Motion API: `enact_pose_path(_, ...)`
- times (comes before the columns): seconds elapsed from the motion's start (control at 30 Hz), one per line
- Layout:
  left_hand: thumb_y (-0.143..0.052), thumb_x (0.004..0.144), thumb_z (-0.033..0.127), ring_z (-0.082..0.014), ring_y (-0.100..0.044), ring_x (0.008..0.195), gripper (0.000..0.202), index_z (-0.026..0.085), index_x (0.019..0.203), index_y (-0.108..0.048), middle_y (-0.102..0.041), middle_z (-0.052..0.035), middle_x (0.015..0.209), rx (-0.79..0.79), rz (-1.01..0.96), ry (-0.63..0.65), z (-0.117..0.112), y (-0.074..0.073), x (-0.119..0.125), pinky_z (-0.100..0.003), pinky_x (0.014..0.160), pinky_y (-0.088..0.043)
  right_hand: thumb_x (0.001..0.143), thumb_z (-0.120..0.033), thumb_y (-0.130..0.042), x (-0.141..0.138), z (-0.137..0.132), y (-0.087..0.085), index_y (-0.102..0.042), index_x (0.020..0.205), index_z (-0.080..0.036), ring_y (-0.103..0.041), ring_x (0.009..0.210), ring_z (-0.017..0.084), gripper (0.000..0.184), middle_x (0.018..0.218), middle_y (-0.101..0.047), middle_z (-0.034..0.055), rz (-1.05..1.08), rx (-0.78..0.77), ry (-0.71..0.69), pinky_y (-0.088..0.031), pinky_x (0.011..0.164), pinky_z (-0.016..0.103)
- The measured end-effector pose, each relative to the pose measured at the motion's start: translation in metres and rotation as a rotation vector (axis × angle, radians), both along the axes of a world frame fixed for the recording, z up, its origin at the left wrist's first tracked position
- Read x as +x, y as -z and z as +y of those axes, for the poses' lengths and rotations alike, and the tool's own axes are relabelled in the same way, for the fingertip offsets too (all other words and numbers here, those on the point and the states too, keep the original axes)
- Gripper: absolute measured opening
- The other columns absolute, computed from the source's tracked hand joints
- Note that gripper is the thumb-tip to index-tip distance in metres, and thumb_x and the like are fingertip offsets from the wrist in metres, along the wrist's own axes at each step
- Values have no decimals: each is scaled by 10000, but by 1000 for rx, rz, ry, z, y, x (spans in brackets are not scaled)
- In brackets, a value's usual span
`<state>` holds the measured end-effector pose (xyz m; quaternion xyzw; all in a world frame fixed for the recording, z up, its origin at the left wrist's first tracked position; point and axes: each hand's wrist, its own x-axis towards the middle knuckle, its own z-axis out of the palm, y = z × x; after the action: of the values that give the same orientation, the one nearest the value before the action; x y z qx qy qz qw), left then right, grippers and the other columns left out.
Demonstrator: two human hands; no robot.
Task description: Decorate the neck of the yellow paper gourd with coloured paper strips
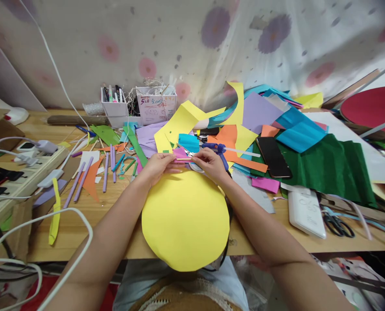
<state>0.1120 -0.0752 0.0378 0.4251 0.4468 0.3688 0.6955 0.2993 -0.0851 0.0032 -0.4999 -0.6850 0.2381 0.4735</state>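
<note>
Between my two hands stretches a thin pale stick (183, 159) lying along a piece of pink paper (180, 153). My left hand (160, 167) grips the left end, thumb and fingers closed on the paper. At the right end, the fingertips of my right hand (211, 163) pinch the stick and paper edge. A large round yellow paper disc (186, 220) is just below both hands, reaching past the table's front edge. Close behind my right hand lies a blue glue gun (218, 149). Small scissors (189, 153) are partly hidden between the hands.
Coloured paper sheets, including dark green crepe paper (331, 168), pile up at the back right. A black phone (273, 156), a white power bank (305, 213) and black scissors (338, 224) lie right. Left are purple rolled sticks (83, 179), a power strip (30, 181) and a looping white cable (82, 211).
</note>
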Motion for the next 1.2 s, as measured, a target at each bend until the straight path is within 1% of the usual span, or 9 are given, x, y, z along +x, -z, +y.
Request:
enact_pose_path(0.13,-530,809,152,-187,-698,773,152,63,773,-647,-716,-160,882,1,-5,18,0,1,-1,-215,611,-558,779,-386,-602,0,0,1,-640,714,-198,-473,678,135,203,747,-549,30,-25,9,-7,-376,603,279)
enact_pose_path(0.3,-564,794,186,-186,-694,811,177,61,850,-676,-715,-153,912,16,-2,44,3,5,-4,-192,597,-556,784,-413,-600,-1,-2,-2,-645,719,-192,-470,674,133,235,752,-543,31,-41,38,-32,-373,603,278)
enact_pose_path(0.43,-586,779,187,-199,-692,834,167,63,834,-685,-714,-156,923,10,-5,48,4,5,-4,-188,586,-556,783,-437,-595,-2,-4,-5,-650,721,-199,-471,659,132,252,751,-544,32,-77,30,-20,-374,594,280)
enact_pose_path(0.6,-626,757,192,-199,-697,782,148,65,800,-688,-716,-156,902,-5,-2,28,2,3,-4,-177,531,-545,793,-400,-591,-2,-5,-5,-656,731,-203,-490,677,139,216,764,-556,39,-104,45,-18,-384,612,288)
enact_pose_path(0.77,-685,714,206,-198,-698,757,155,75,797,-691,-719,-146,890,-3,-4,17,2,4,-4,-188,540,-549,803,-392,-575,-1,-6,-5,-658,744,-205,-492,678,140,213,782,-561,43,-143,39,-10,-394,626,296)
enact_pose_path(0.93,-664,727,181,-194,-699,763,119,88,797,-690,-720,-133,907,9,46,1,2,5,-2,-189,534,-549,786,-415,-587,-3,-6,-5,-625,777,-203,-487,678,131,216,793,-537,36,-119,16,-12,-402,620,285)
enact_pose_path(1.03,-661,726,179,-196,-696,788,126,98,815,-698,-722,-118,910,28,53,-8,2,5,-2,-198,559,-560,733,-449,-626,-4,-3,-2,-531,902,-212,-510,711,131,307,834,-533,29,66,-64,59,-415,605,272)
enact_pose_path(1.1,-674,712,186,-202,-694,803,142,98,820,-702,-723,-115,903,34,59,-25,2,5,-2,-216,589,-570,702,-486,-629,-5,-1,1,-438,948,-223,-533,690,128,409,823,-535,16,255,-214,65,-422,569,265)
enact_pose_path(1.2,-685,699,192,-208,-693,802,161,99,828,-706,-722,-112,906,36,48,-20,2,5,-2,-224,594,-572,636,-492,-670,-6,1,2,-349,959,-237,-559,627,117,522,795,-546,-14,451,-448,-84,-446,557,269)
